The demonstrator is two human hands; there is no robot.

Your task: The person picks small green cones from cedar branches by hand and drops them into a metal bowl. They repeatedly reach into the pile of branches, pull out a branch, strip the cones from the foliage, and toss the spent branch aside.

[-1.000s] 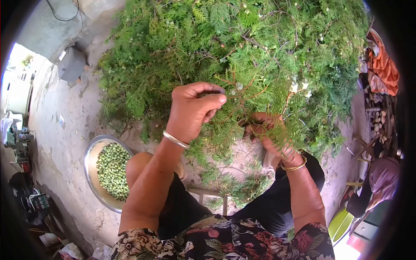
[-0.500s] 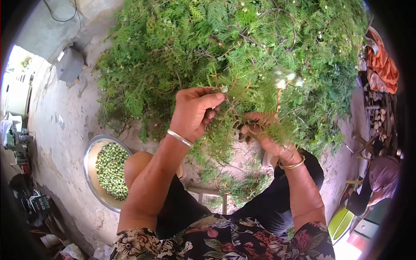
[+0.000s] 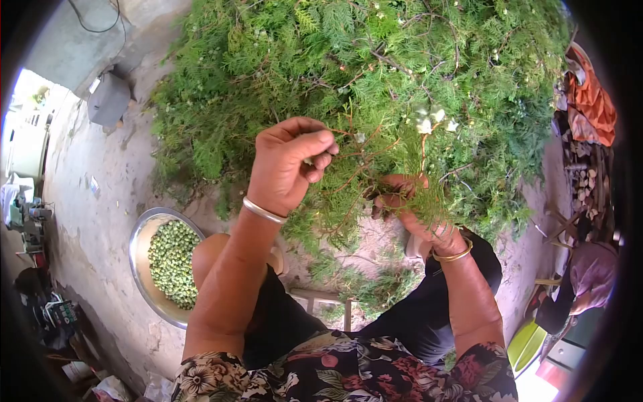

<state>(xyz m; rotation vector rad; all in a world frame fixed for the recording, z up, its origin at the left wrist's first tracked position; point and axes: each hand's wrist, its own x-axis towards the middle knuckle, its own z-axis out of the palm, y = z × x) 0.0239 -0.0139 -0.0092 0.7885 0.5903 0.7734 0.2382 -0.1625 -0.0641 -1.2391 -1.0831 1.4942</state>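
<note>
My right hand [image 3: 408, 204] is closed around the stem of a leafy cypress branch [image 3: 355, 171], which spreads up and to the left in front of me. A few pale green cones [image 3: 432, 122] sit at the tip of a reddish twig above that hand. My left hand [image 3: 295, 161] is pinched, thumb against forefinger, just left of the branch's twigs. Its curled fingers hide most of what they hold, if anything. One small pale cone [image 3: 360, 138] shows on the branch near the left fingertips. Behind both hands rises a big heap of green cypress branches [image 3: 301, 67].
A metal basin [image 3: 138, 275] of picked green cones [image 3: 173, 264] stands on the floor by my left knee. A wooden stool bar [image 3: 315, 293] and fallen sprigs [image 3: 382, 288] lie between my legs. Stacked firewood [image 3: 586, 184] and an orange cloth [image 3: 589, 100] are at right.
My left hand has moved left and slightly up, away from the branch's twigs. The cone-tipped twig has shifted a little to the left. My right hand has stayed nearly in place on the branch.
</note>
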